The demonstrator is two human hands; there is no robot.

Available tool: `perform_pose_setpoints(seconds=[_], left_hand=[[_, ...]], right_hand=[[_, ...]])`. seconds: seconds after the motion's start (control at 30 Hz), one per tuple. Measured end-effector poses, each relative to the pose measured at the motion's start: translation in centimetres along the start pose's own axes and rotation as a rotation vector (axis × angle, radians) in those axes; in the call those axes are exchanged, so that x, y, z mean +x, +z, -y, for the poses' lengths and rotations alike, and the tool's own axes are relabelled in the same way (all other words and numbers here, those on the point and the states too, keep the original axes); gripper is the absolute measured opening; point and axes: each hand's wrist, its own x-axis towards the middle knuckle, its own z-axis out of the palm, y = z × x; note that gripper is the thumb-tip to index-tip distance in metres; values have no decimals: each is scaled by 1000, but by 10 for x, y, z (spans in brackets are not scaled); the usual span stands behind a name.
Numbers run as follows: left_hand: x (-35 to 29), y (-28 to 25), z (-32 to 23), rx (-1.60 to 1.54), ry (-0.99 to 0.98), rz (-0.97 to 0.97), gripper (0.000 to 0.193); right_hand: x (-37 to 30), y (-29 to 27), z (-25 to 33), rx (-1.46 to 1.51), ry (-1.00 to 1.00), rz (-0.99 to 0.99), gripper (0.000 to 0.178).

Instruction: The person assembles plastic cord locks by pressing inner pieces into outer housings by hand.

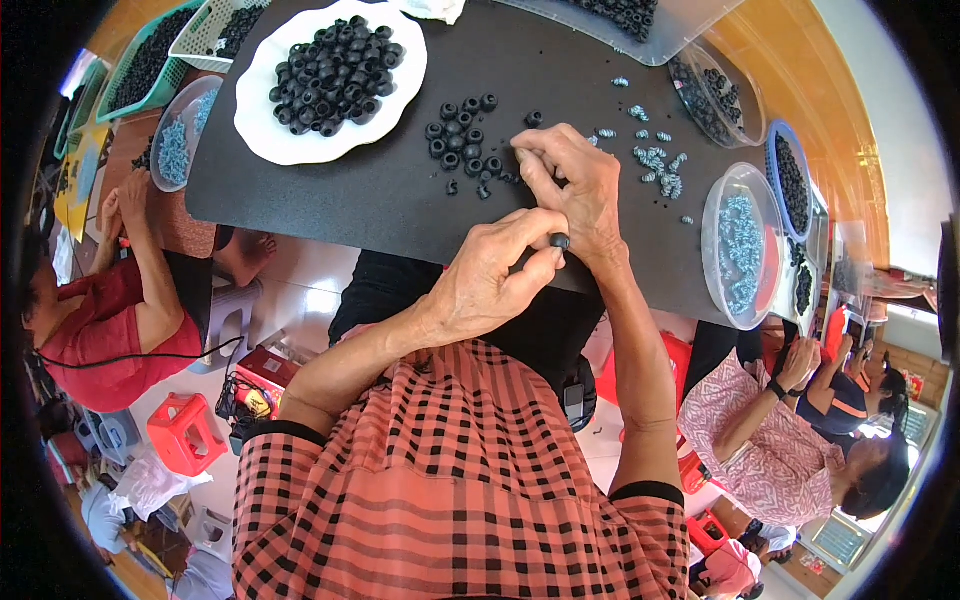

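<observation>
Between the thumb and forefinger of my left hand [495,268] is a small round black piece with a hole [560,241]. Just beyond it, my right hand [578,185] is closed and bent down to the dark table [330,205]; whatever its fingertips hold is hidden. Close to those fingertips lies a loose cluster of round hollow black pieces [453,143], with a few smaller black bits [484,190] on its near side. Small blue coiled pieces [655,165] are scattered to the right of my right hand.
A white scalloped plate [262,140] heaped with black pieces stands at the left. On the right are a clear tub [712,240] of blue pieces, a clear container [755,125] and a blue-rimmed basket [775,165]. Other people sit on both sides.
</observation>
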Motion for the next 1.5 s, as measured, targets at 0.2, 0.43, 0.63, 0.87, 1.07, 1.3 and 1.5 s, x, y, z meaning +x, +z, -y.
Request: perform_pose_setpoints(seconds=[0.2,0.43,0.63,0.87,1.07,1.3,1.5], left_hand=[[0,3,1,-46,16,-44,21],[0,1,0,-9,17,-15,25],[-2,2,-1,-44,-7,-36,19],[-1,3,2,1,59,-69,19],[-1,3,3,3,78,-61,20],[-1,1,3,58,72,-40,26],[-2,3,5,24,119,-85,21]], right_hand=[[0,0,2,-10,1,-4,12],[0,1,3,-7,7,-3,12],[0,2,2,-13,1,0,12],[0,2,1,-3,7,-1,12],[0,2,1,-22,9,-1,13],[0,2,1,-3,3,-4,14],[0,2,3,-14,16,12,15]])
